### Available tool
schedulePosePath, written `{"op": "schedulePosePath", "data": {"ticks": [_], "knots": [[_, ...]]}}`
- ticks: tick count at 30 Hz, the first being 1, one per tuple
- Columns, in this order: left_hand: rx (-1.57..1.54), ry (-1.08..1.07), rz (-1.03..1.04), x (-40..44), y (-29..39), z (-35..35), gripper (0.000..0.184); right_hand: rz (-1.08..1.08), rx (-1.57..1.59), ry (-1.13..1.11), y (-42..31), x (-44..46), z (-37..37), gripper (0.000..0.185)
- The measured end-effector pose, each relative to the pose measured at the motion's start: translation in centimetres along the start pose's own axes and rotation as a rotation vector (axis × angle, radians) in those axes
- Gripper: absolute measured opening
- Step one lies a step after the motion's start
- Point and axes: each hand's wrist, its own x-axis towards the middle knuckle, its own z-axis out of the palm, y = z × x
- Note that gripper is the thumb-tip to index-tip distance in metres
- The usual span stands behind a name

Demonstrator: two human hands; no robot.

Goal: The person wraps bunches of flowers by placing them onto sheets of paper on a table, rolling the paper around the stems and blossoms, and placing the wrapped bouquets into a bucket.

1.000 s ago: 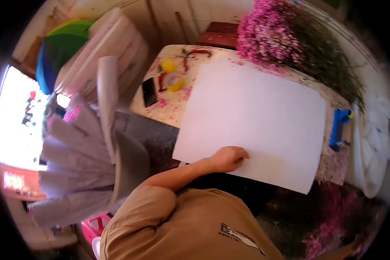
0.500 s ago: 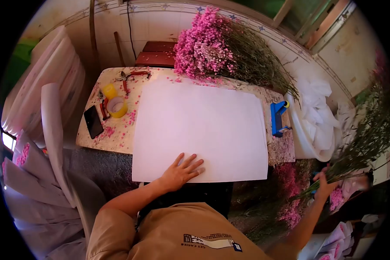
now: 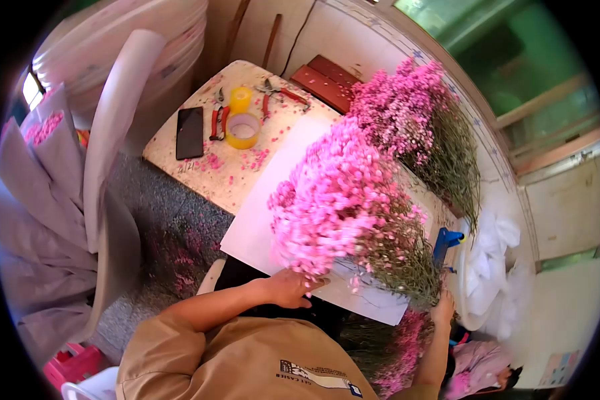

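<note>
So the big thing here is a bunch of pink filler flowers (image 3: 340, 200), bang in the middle of the frame, lying over a white paper sheet (image 3: 257, 230) with its blooms toward the left and the stems running down to the right. The right hand (image 3: 442, 308), lower right of centre, looks closed around the stem ends. The left hand (image 3: 290, 288) is low in the centre, at the near edge of the paper, right by the lowest blooms. Its fingers are bent, but I honestly can't tell if they're gripping anything.

There's a second pink bunch (image 3: 407, 113) in the upper right, just behind the first one. A blue tape dispenser (image 3: 445, 245) is to the right, near the stems, with white plastic (image 3: 490, 260) beyond it.

Left part of the wooden table (image 3: 163, 143) has a black phone (image 3: 190, 133), red-handled pruning shears (image 3: 219, 123), a yellow tape roll (image 3: 241, 142) and loose petals scattered about. Far left of the frame: grey-wrapped bouquets (image 3: 40, 160) and a tall grey paper roll (image 3: 123, 100).
</note>
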Motion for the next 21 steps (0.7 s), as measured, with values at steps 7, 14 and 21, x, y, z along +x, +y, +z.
{"op": "schedulePosePath", "data": {"ticks": [7,14,21], "knots": [[-0.442,-0.134,-0.2,1.3,-0.2,-2.9,0.07,0.324,0.447,-0.209,-4.7,7.1,-8.6,0.046],[-1.265,0.038,-0.33,-0.6,0.8,-2.3,0.07,0.023,1.102,-0.138,-24.1,21.2,-16.3,0.061],[-1.835,0.346,-0.489,-1.2,1.7,-4.2,0.088,-0.249,1.028,-0.642,-40.9,32.1,-10.5,0.071]]}}
